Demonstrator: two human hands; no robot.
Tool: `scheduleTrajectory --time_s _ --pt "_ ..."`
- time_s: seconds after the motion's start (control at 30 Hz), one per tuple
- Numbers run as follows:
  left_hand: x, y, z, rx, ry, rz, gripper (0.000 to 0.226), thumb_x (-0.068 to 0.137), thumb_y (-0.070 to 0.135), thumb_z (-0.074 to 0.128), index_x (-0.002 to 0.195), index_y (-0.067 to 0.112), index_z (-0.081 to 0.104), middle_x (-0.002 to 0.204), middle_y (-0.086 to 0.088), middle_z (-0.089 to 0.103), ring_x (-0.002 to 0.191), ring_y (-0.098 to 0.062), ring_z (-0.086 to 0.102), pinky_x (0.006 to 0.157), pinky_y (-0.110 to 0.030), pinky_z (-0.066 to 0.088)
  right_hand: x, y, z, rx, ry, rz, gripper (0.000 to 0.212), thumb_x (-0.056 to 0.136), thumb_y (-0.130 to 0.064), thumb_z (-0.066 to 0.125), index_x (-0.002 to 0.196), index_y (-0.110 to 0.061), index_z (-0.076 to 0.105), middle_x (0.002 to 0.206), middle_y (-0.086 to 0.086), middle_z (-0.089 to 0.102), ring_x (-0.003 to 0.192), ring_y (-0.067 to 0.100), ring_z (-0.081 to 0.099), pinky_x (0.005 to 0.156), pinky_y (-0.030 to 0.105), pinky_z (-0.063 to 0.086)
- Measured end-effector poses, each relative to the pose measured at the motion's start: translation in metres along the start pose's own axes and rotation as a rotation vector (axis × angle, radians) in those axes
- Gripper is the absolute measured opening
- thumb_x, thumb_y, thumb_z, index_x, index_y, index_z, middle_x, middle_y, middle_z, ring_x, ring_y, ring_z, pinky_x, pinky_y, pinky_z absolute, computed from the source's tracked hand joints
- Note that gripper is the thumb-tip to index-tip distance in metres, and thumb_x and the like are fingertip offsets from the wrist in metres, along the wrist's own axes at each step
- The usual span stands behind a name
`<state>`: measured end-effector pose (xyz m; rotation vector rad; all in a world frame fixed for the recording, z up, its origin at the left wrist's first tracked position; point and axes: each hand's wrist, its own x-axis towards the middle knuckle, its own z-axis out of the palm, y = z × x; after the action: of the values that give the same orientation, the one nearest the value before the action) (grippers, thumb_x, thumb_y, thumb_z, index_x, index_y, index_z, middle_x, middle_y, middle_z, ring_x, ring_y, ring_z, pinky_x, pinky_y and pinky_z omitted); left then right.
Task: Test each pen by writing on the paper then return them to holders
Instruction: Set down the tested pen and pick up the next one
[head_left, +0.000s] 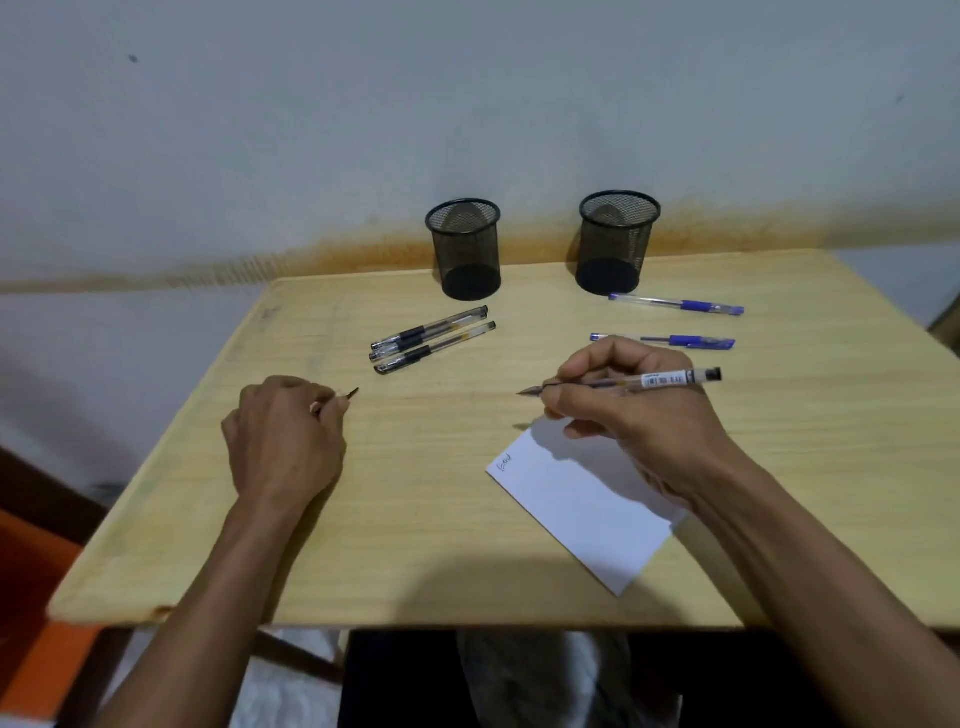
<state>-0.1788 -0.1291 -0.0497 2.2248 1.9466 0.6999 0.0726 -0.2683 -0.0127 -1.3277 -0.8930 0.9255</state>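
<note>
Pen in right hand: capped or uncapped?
Uncapped. The pen in the right hand shows a bare metal tip pointing left; the left hand pinches a small dark piece, probably its cap.

You sat at a pale wooden table (415, 519) pushed near a grey-white wall (311, 130) — a rusty orange stain (363, 252) ran along it, and an orange seat (31, 597) showed lower left.

Single head-worn view, looking forward and down, close above the pale wooden table (415, 519), reaching the grey wall (311, 130) behind.
</note>
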Motion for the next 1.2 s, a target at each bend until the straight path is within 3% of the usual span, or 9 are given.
scheduleTrajectory --time_s 0.1,0.17,0.27,0.43,0.57,0.63,0.87,1.07,1.2 --pt "-0.009 0.011 -0.003 -0.181 0.053 0.071 0.016 0.091 0.030 0.066 0.099 0.020 0.076 0.105 -0.005 0.070 0.106 -0.029 0.059 0.091 -0.044 0.043 -0.003 -0.002 -0.002 0.003 0.001 -0.019 0.021 0.075 0.008 0.081 0.081 -0.012 0.077 0.086 0.009 0.080 0.078 0.019 0.073 0.067 0.026 0.058" --pt "-0.021 0.031 -0.009 -0.442 0.037 0.114 0.010 0.090 0.027 0.069 0.097 0.023 0.075 0.092 0.006 0.071 0.091 -0.010 0.065 0.083 -0.024 0.047 -0.004 -0.006 -0.001 0.031 -0.016 -0.026 0.019 0.077 0.004 0.081 0.087 -0.012 0.079 0.090 0.010 0.080 0.081 0.018 0.074 0.068 0.027 0.059" --pt "-0.037 0.060 -0.011 -0.714 -0.044 0.163 0.007 0.088 0.021 0.073 0.092 0.025 0.076 0.087 0.015 0.073 0.084 0.005 0.066 0.072 -0.004 0.043 -0.005 -0.013 0.002 -0.036 -0.007 -0.088 0.016 0.076 -0.025 0.080 0.090 -0.017 0.080 0.086 0.003 0.081 0.081 0.013 0.075 0.065 0.026 0.060" --pt "-0.047 0.077 -0.006 -0.899 -0.128 0.240 0.012 0.086 0.016 0.074 0.091 0.026 0.077 0.089 0.017 0.075 0.091 0.001 0.069 0.080 -0.011 0.047 -0.006 -0.017 0.007 -0.155 0.088 -0.218 0.021 0.072 -0.044 0.074 0.082 -0.026 0.079 0.098 -0.011 0.079 0.095 -0.005 0.071 0.073 0.011 0.053" --pt "-0.052 0.080 -0.004 -0.921 -0.141 0.295 0.013 0.086 0.014 0.074 0.092 0.026 0.077 0.091 0.017 0.075 0.094 -0.001 0.069 0.081 -0.010 0.046 -0.003 -0.013 0.004 -0.223 0.136 -0.233 0.019 0.069 -0.053 0.073 0.076 -0.037 0.077 0.120 -0.015 0.070 0.110 -0.008 0.063 0.082 0.026 0.055" --pt "-0.054 0.081 -0.004 -0.930 -0.150 0.295 0.014 0.086 0.013 0.074 0.092 0.026 0.077 0.091 0.016 0.075 0.094 -0.001 0.069 0.081 -0.009 0.045 -0.003 -0.011 0.005 -0.226 0.130 -0.237 0.019 0.070 -0.052 0.072 0.078 -0.035 0.077 0.122 -0.014 0.068 0.108 -0.014 0.060 0.079 0.023 0.052" --pt "-0.055 0.086 -0.009 -0.934 -0.167 0.346 0.019 0.086 0.014 0.074 0.092 0.032 0.075 0.090 0.015 0.075 0.093 -0.003 0.069 0.081 -0.012 0.048 -0.002 -0.002 0.016 -0.233 0.087 -0.223 0.023 0.069 -0.052 0.074 0.082 -0.033 0.080 0.125 -0.014 0.066 0.113 -0.014 0.058 0.087 0.031 0.054" --pt "-0.053 0.091 -0.011 -0.911 -0.136 0.335 0.015 0.085 0.016 0.076 0.087 0.030 0.076 0.082 0.018 0.075 0.084 -0.001 0.070 0.078 -0.017 0.051 -0.001 0.005 0.022 -0.185 0.091 -0.197 0.007 0.075 -0.044 0.078 0.073 -0.038 0.077 0.119 -0.015 0.069 0.113 -0.011 0.059 0.074 0.001 0.042" --pt "-0.052 0.090 -0.008 -0.908 -0.158 0.342 0.009 0.085 0.016 0.076 0.090 0.024 0.078 0.082 0.015 0.076 0.084 -0.003 0.071 0.079 -0.018 0.051 0.003 0.003 0.016 -0.197 0.028 -0.196 0.007 0.074 -0.039 0.082 0.077 -0.033 0.081 0.107 -0.014 0.074 0.111 -0.006 0.063 0.089 0.017 0.042"
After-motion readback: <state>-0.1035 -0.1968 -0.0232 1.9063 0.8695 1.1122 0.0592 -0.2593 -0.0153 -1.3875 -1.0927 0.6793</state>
